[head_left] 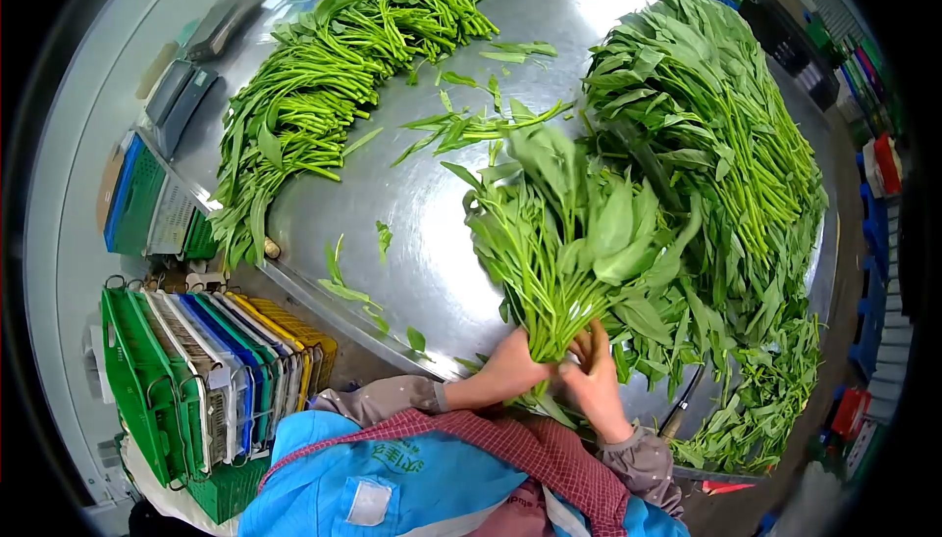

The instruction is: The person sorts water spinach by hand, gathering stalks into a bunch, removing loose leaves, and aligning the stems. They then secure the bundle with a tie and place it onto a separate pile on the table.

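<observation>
From the head view, low in the centre of the frame, I see my left hand [508, 372] and right hand [592, 380] both wrapped around the stem ends of a bunch of leafy green long-stemmed vegetables [569, 233]. Each grip is closed on the bunch, and its leaves fan up and out toward the middle of the frame.

It stands over the round shiny steel counter [432, 233], just left of the big heap of the same greens [716, 174] filling the right side. A second pile of green stalks [334, 86] lies at upper left, well apart.

To do this well, I judge I should keep the stem ends level against each other, squeeze low and firmly but without crushing, and let no stalks slide out.

Stacked coloured plastic crates [211, 380] stand at lower left.
</observation>
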Available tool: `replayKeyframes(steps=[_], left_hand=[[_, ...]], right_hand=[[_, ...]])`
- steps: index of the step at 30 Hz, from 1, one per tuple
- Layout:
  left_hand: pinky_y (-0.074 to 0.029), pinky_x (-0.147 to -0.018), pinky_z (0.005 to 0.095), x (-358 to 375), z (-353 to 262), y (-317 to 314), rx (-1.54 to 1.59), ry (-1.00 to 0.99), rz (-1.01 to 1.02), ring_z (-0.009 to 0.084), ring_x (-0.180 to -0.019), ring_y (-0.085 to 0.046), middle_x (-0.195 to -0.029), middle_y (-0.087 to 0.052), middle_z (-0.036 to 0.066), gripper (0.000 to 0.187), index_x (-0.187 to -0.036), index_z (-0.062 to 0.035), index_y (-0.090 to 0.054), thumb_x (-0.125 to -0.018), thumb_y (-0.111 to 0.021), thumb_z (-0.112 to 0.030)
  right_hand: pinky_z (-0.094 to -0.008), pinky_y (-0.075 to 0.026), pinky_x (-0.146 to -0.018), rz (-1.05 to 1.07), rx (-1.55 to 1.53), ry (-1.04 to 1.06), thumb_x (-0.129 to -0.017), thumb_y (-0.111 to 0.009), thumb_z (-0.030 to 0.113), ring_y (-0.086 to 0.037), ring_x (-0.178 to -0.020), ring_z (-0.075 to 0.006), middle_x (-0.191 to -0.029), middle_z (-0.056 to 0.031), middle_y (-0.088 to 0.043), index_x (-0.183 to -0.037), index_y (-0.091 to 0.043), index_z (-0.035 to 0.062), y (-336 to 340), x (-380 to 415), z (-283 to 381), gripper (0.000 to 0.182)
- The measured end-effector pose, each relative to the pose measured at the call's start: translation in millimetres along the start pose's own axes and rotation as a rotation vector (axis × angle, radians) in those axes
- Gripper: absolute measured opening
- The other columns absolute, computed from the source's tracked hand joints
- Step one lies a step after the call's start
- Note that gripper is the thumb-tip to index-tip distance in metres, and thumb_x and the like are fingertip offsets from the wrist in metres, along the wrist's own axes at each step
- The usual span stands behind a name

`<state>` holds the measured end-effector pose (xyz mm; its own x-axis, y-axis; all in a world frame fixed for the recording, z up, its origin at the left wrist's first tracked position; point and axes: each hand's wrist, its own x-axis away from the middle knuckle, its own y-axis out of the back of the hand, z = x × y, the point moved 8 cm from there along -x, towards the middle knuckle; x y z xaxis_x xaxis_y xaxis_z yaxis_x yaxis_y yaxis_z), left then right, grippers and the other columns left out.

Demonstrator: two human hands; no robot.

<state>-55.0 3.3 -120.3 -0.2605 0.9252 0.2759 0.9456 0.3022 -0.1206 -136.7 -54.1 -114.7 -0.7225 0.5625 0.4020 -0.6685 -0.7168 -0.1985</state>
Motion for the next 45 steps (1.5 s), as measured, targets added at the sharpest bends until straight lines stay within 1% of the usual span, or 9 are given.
replayKeyframes(steps=[2,6,8,12,16,25,40,44,45], left_hand=[[-0.045,-0.076,0.0344,5.7,-10.2,1.9,-0.078,-0.036,-0.103,0.0262,-0.094,-0.054,-0.102,-0.054,0.019,0.030,-0.099,0.0037,-0.053,-0.072,-0.058,-0.007],[-0.038,-0.089,0.0393,18.6,-33.1,-9.7,-0.973,-0.436,-0.112,0.0359,-0.108,-0.044,-0.108,-0.047,0.026,0.045,-0.109,0.0085,-0.044,-0.072,-0.062,-0.011],[-0.037,-0.091,0.0372,25.2,-19.4,3.1,-0.382,-0.221,-0.062,0.0302,-0.108,-0.044,-0.114,-0.043,0.022,0.065,-0.121,0.0060,-0.027,-0.072,-0.066,-0.014],[-0.039,-0.090,0.0332,37.5,33.1,3.1,0.330,0.416,-0.015,0.0231,-0.108,-0.045,-0.118,-0.041,0.018,0.072,-0.127,0.0048,-0.020,-0.076,-0.066,-0.017],[-0.046,-0.084,0.0304,32.4,47.0,0.6,0.558,0.494,0.045,0.0166,-0.106,-0.048,-0.119,-0.045,0.010,0.050,-0.127,0.0002,-0.027,-0.087,-0.053,-0.018],[-0.050,-0.074,0.0273,27.7,35.2,-11.7,0.581,0.641,0.156,0.0147,-0.088,-0.058,-0.101,-0.057,0.007,0.036,-0.115,-0.0004,-0.046,-0.086,-0.055,-0.018],[-0.045,-0.078,0.0281,32.3,21.2,-29.1,0.532,0.614,0.265,0.0146,-0.092,-0.054,-0.102,-0.054,0.005,0.048,-0.116,-0.0041,-0.044,-0.075,-0.067,-0.009],[-0.045,-0.078,0.0277,28.8,9.7,-23.7,0.506,0.549,0.255,0.0142,-0.091,-0.054,-0.100,-0.055,0.005,0.045,-0.115,-0.0033,-0.046,-0.075,-0.066,-0.007],[-0.045,-0.078,0.0276,25.1,6.0,-22.5,0.472,0.458,0.263,0.0141,-0.091,-0.054,-0.100,-0.055,0.006,0.044,-0.114,-0.0027,-0.046,-0.075,-0.066,-0.007]], right_hand=[[-0.0329,-0.039,-0.089,-0.050,0.416,0.292,-0.075,-0.063,0.013,-0.050,-0.103,-0.0250,-0.112,-0.0203,-0.050,-0.125,-0.022,-0.0097,-27.3,10.2,47.0,0.069],[-0.0337,-0.039,-0.092,0.056,0.336,0.110,-0.081,-0.057,0.013,-0.049,-0.104,-0.0211,-0.114,-0.0106,-0.050,-0.124,-0.034,-0.0014,-13.5,-3.2,13.7,0.051],[-0.0370,-0.040,-0.090,-0.035,-0.720,-0.235,-0.092,-0.040,0.021,-0.052,-0.102,-0.0247,-0.115,-0.0141,-0.051,-0.118,-0.043,0.0030,-17.2,3.1,-26.8,0.032],[-0.0410,-0.036,-0.095,-0.063,-0.926,-0.456,-0.094,-0.029,0.040,-0.047,-0.110,-0.0256,-0.122,-0.0126,-0.047,-0.125,-0.036,0.0046,-9.9,14.3,-84.4,0.048],[-0.0405,-0.035,-0.096,0.008,-0.928,-0.356,-0.092,-0.029,0.045,-0.044,-0.113,-0.0262,-0.125,-0.0123,-0.044,-0.127,-0.034,0.0049,-6.9,20.1,-68.4,0.053],[-0.0316,-0.043,-0.085,-0.042,-0.488,-0.276,-0.088,-0.051,0.036,-0.052,-0.098,-0.0177,-0.110,-0.0114,-0.051,-0.116,-0.039,-0.0023,9.1,24.5,-61.1,0.049],[-0.0295,-0.043,-0.074,-0.013,0.311,0.211,-0.090,-0.044,0.019,-0.053,-0.085,-0.0176,-0.094,-0.0146,-0.057,-0.110,-0.042,-0.0051,13.5,20.0,-19.0,0.031],[-0.0293,-0.044,-0.059,0.081,0.345,-0.166,-0.087,-0.051,0.023,-0.057,-0.068,-0.0166,-0.078,-0.0129,-0.060,-0.094,-0.051,-0.0033,16.9,18.6,-3.1,0.027],[-0.0294,-0.042,-0.052,0.072,0.752,-0.110,-0.084,-0.055,0.025,-0.055,-0.059,-0.0162,-0.071,-0.0108,-0.059,-0.086,-0.052,-0.0022,20.9,17.3,17.3,0.028]])
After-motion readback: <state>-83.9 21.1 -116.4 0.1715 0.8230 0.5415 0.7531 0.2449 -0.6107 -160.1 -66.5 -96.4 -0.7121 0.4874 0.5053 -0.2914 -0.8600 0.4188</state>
